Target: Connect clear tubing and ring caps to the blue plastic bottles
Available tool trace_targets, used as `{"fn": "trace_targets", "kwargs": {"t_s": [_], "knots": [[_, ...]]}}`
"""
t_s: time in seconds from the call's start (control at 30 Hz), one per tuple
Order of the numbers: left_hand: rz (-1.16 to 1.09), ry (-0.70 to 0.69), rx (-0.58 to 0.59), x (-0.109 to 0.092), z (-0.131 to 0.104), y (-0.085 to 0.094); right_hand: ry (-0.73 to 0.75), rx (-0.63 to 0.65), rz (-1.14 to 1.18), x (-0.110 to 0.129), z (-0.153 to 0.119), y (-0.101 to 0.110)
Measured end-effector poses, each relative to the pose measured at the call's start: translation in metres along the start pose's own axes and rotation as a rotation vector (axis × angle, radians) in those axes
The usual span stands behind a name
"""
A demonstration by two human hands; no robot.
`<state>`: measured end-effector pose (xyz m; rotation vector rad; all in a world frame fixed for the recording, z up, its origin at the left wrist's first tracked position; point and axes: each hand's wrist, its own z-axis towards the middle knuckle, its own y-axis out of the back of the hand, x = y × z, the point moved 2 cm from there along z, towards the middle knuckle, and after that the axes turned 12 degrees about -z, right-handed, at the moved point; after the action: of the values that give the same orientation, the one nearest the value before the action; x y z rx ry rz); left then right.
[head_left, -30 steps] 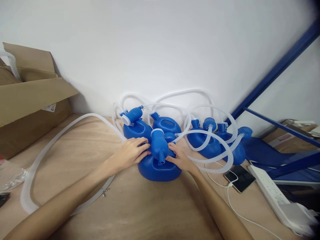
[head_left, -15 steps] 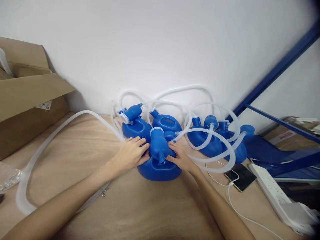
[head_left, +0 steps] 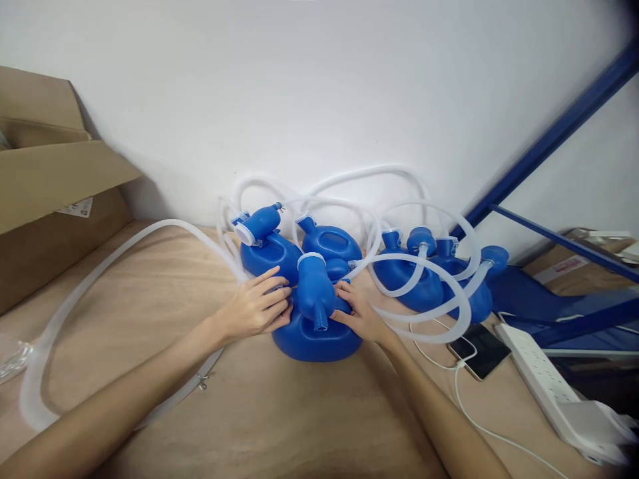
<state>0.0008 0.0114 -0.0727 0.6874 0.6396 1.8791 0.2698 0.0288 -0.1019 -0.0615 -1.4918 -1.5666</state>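
Both hands are at the blue plastic jug with a handle opening [head_left: 317,342] in the centre of the frame, the left hand [head_left: 257,307] with bent fingers at its left end and the right hand [head_left: 360,314] with thumb and fingers pinched at its right side; the exact grip is hidden. Between them, a blue bulb-shaped plastic piece with a white rim [head_left: 316,289] rests on the jug, spout toward the bottom of the frame. Beyond lie more blue jugs [head_left: 332,244] and looped translucent tubes [head_left: 364,170], with an open brown cardboard box [head_left: 60,173] at upper left.
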Motion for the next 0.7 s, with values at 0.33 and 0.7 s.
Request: {"fn": "trace_targets", "kwargs": {"t_s": [0.33,0.7], "knots": [[-0.108,0.343,0.129,-0.005,0.013,0.002,-0.015,0.006,0.028,0.003,0.001,0.0],[-0.097,0.491,0.324,-0.009,0.021,0.003,0.005,0.006,0.026,-0.001,0.0,-0.002]]}}
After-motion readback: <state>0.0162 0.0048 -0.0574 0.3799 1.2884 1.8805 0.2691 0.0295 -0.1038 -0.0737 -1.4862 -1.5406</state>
